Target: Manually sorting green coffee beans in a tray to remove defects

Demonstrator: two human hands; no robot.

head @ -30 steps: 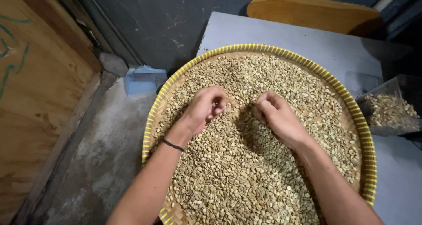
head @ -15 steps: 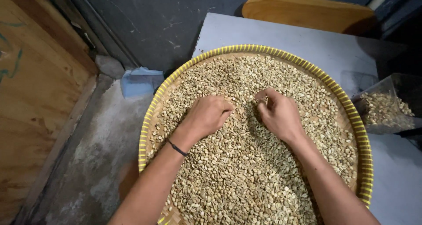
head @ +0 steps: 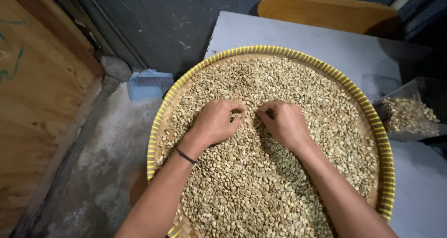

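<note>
A round woven tray with a yellow rim (head: 372, 114) is heaped with pale green coffee beans (head: 260, 191). My left hand (head: 215, 121) rests knuckles up on the beans near the tray's middle, fingers curled down into them; a thin dark band circles that wrist. My right hand (head: 283, 122) lies close beside it, also curled, fingertips buried in the beans. The two hands nearly touch at the fingertips. What the fingers pinch is hidden.
The tray sits on a grey table (head: 326, 42). A clear container with more beans (head: 409, 114) stands at the right. A blue scoop (head: 149, 83) lies on the concrete floor to the left, beside a wooden panel (head: 32, 103). A wooden chair back (head: 326, 12) is behind.
Both hands have come down from a raised pinch onto the beans and drawn together, the right hand shifting left toward the left hand.
</note>
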